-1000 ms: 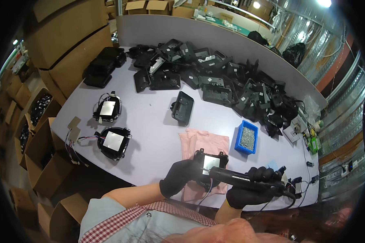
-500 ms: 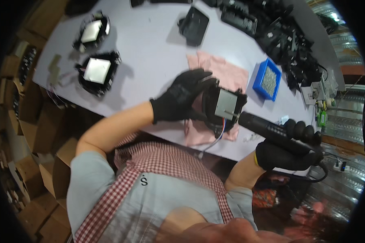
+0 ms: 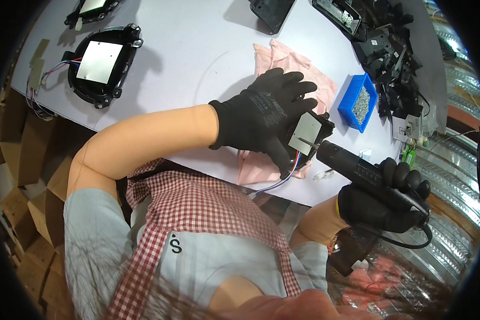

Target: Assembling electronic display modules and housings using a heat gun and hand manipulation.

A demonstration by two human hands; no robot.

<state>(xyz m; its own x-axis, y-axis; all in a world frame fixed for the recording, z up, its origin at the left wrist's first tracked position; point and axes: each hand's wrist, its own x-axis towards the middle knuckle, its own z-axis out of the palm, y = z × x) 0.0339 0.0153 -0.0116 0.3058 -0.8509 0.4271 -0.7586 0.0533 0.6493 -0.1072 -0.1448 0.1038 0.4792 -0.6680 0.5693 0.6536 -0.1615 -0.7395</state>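
A black plastic housing point(image 3: 326, 126) with a silver metal plate point(image 3: 307, 129) lies under my hands. My left hand point(image 3: 261, 114), in a black glove, holds it, fingers spread along the far side and thumb by the near side. The palm hides much of the housing. My right hand point(image 3: 376, 208), also gloved, is wrapped round a corded black electric screwdriver point(image 3: 352, 164). Its thin bit points left and its tip is over the plate; whether it touches cannot be made out. Red, white and blue wires point(image 3: 292, 172) trail from the plate toward the table's near edge.
A pink cloth point(image 3: 298, 61) lies beneath the housing. To its right stands a blue tray point(image 3: 348, 98) of small screws point(image 3: 362, 104). Black plastic parts point(image 3: 386, 58) are heaped at the far right. Another plated housing point(image 3: 98, 61) rests at the left; cardboard boxes point(image 3: 34, 160) stand beyond the edge.
My left hand has shifted over the housing, its fingers more spread along the far side. The housing appears turned. My right hand still holds the screwdriver over the plate. The view has shifted.
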